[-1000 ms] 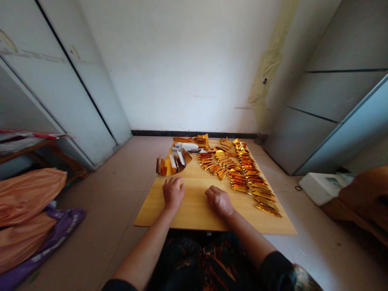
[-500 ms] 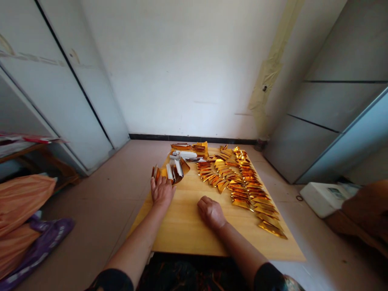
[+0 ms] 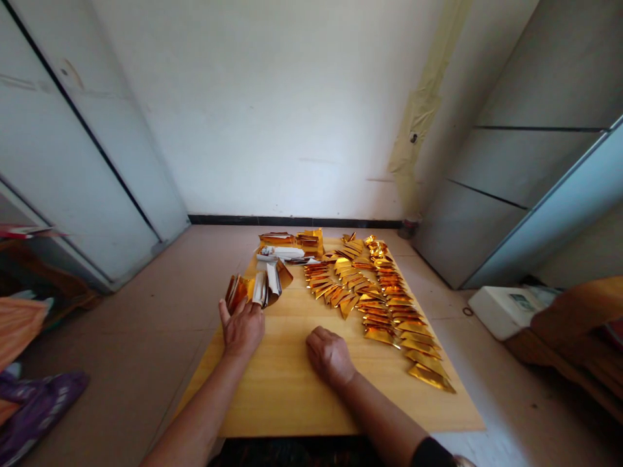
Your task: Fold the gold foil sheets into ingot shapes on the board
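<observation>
My left hand [image 3: 244, 332] is at the left edge of a wooden table [image 3: 277, 402], palm down with the fingers apart. Its fingertips touch the near side of a bundle of gold foil papers [image 3: 237, 290] standing on edge. Just right of these fingers lean white-backed sheets [image 3: 260, 288], with a brown-gold sheet curving behind. My right hand [image 3: 331, 357] rests on the tabletop as a loose fist; its fingertips are turned under, and anything inside is hidden. Farther right lie rows of folded gold foil pieces [image 3: 394, 292], overlapping each other.
At the table's back left are more gold papers [image 3: 310, 240] and a white wrapped bundle [image 3: 281, 253]. Grey cabinets [image 3: 82, 130] stand left, and a refrigerator [image 3: 491, 201] stands right. A white box [image 3: 501, 310] is beyond the right edge; a purple bag [image 3: 43, 408] lies on the floor at left.
The view has shifted, moving the scene slightly left. My left hand's fingers have spread more against the foil papers. My right hand stays closed on the table.
</observation>
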`<state>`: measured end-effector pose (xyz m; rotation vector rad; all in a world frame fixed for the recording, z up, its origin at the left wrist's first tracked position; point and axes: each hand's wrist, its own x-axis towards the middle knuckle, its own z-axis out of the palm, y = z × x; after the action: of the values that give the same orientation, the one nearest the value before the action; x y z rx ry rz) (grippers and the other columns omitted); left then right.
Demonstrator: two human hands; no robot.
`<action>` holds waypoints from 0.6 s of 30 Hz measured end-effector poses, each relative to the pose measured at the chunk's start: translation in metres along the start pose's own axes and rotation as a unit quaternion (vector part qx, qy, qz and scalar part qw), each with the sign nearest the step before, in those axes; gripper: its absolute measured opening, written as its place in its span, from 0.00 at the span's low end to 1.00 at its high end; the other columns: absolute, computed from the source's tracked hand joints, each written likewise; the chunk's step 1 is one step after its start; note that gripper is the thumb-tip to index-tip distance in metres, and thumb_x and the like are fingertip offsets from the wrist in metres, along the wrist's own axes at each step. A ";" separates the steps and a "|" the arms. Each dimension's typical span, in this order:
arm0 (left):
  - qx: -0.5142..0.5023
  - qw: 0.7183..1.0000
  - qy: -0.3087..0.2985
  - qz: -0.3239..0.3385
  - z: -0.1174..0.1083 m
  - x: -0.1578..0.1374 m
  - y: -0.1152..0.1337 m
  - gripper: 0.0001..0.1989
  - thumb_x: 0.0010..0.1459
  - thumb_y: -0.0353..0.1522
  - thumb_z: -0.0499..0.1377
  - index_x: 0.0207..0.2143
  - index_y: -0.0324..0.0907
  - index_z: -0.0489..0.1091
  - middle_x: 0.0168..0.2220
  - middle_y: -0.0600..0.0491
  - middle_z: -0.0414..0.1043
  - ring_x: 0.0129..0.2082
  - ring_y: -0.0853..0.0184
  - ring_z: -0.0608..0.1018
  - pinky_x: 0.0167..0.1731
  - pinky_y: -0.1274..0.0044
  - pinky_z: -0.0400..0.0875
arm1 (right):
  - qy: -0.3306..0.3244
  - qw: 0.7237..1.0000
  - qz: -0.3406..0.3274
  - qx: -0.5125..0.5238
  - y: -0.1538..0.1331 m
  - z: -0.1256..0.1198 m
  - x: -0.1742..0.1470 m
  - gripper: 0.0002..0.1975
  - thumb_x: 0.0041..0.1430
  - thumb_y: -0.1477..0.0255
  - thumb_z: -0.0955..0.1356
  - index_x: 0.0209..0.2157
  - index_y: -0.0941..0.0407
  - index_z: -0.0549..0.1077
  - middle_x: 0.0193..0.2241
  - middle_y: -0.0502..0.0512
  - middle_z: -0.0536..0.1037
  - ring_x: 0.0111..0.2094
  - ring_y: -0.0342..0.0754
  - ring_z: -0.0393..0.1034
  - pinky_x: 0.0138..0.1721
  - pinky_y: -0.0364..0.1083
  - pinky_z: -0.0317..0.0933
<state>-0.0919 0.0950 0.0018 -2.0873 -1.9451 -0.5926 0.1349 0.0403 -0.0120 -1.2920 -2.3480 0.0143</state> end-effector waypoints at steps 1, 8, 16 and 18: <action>-0.003 1.000 0.002 0.000 0.000 0.000 0.000 0.14 0.57 0.28 0.46 0.33 0.41 0.73 0.35 0.46 0.77 0.51 0.57 0.70 0.58 0.52 0.24 | -0.002 1.000 0.001 0.001 0.000 0.000 0.000 0.07 0.58 0.77 0.63 0.27 0.56 0.67 0.28 0.50 0.70 0.28 0.41 0.63 0.30 0.40 0.53; 0.001 0.999 0.040 -0.004 0.001 0.000 -0.003 0.12 0.56 0.28 0.50 0.30 0.44 0.73 0.32 0.49 0.78 0.44 0.60 0.74 0.58 0.52 0.28 | -0.010 1.000 0.007 0.006 0.000 0.001 -0.001 0.07 0.58 0.78 0.63 0.27 0.56 0.67 0.28 0.51 0.70 0.28 0.42 0.63 0.30 0.40 0.53; -0.023 0.996 0.078 0.030 -0.007 -0.002 -0.005 0.09 0.58 0.34 0.54 0.28 0.45 0.72 0.33 0.53 0.77 0.40 0.61 0.74 0.58 0.52 0.32 | -0.003 1.000 0.010 0.011 0.000 0.004 -0.003 0.08 0.59 0.78 0.62 0.27 0.55 0.67 0.28 0.50 0.70 0.28 0.42 0.62 0.30 0.40 0.53; -0.015 0.994 0.091 0.049 -0.013 -0.004 -0.005 0.10 0.60 0.34 0.53 0.29 0.45 0.72 0.32 0.54 0.77 0.42 0.61 0.74 0.59 0.53 0.31 | -0.003 1.000 0.012 0.018 0.000 0.004 -0.003 0.08 0.58 0.78 0.62 0.27 0.55 0.67 0.28 0.50 0.70 0.28 0.42 0.62 0.30 0.40 0.53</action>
<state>-0.0990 0.0864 0.0108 -2.0535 -1.7338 -0.7675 0.1346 0.0384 -0.0166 -1.3052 -2.3265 0.0672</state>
